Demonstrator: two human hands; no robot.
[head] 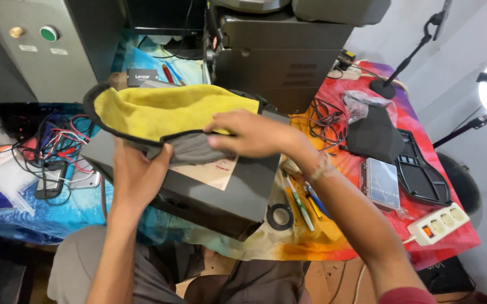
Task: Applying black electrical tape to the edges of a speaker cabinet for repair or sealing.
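Our left hand (pixel 137 171) pinches the cloth's (pixel 164 115) near edge, grey side up, while our right hand (pixel 252 134) lies flat on the fold, pressing it onto the dark case (pixel 229 194). We judge we are mid-wipe; the next pass calls for sliding the cloth across the case top. Around it lie wires (pixel 57 141), tape (pixel 280 217), a drive (pixel 382 183) and a power strip (pixel 439 223) on a bright tablecloth (pixel 333 236).
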